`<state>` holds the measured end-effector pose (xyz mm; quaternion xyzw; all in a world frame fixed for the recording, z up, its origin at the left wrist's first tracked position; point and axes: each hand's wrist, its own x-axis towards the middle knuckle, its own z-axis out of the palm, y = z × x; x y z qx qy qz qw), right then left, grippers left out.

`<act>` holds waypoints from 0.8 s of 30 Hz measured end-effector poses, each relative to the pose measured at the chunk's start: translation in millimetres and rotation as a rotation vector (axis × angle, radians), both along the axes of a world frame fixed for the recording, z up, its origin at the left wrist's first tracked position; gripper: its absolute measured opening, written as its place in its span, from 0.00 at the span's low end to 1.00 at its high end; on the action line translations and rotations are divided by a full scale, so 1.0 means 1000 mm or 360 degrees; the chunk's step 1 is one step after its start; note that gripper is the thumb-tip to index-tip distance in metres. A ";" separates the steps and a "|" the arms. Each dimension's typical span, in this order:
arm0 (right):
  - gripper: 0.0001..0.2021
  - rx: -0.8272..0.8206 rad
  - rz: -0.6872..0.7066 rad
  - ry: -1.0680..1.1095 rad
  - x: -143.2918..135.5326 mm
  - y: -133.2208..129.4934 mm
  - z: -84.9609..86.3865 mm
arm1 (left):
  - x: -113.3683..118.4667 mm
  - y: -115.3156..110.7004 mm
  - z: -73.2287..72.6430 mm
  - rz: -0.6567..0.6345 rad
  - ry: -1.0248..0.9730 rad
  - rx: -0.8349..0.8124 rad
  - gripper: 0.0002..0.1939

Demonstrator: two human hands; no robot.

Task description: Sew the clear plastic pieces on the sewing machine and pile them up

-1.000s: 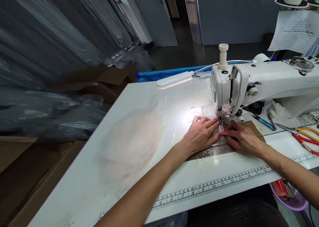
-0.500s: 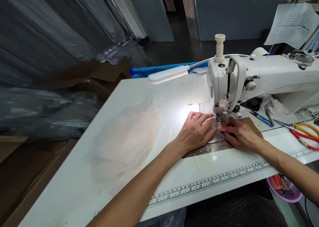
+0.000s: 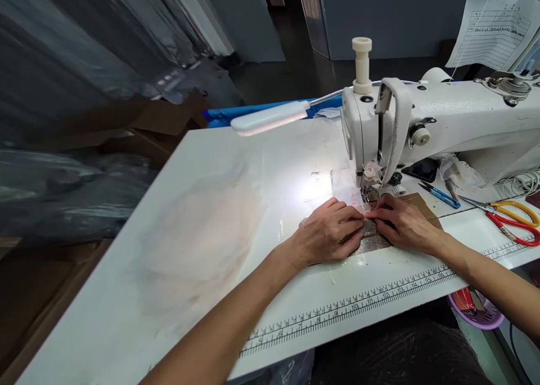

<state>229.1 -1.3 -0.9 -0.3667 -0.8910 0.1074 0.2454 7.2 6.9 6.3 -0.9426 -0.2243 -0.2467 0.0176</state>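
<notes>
Drawn back from the metal presser foot [image 3: 365,196], the left hand [image 3: 329,231] curls, grip unclear; the right hand [image 3: 405,223] pinches sheer white fabric [image 3: 347,195], which uneven tugging could pucker.

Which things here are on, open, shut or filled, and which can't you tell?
Sewing machine: running or stopped, can't tell
Lamp: lit
Door: open
Cardboard box: flaps open
Blue snips: lying down, tips slightly apart
Purple basket: holding things
Paper sheet: curled

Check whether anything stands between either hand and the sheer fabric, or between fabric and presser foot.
Nothing visible does: the left hand and right hand both touch the sheer fabric, right by the presser foot.
</notes>
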 end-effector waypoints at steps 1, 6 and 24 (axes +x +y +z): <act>0.15 -0.0008 -0.0003 -0.0023 0.000 0.000 0.001 | 0.000 0.000 0.001 0.0008 0.0017 -0.0003 0.12; 0.16 -0.0046 -0.0002 -0.0103 -0.001 -0.001 0.005 | 0.000 -0.003 0.003 0.0031 0.0069 -0.0009 0.12; 0.17 0.0022 0.0010 -0.0172 0.002 -0.001 -0.001 | 0.003 -0.008 0.007 0.0074 0.0119 -0.0117 0.10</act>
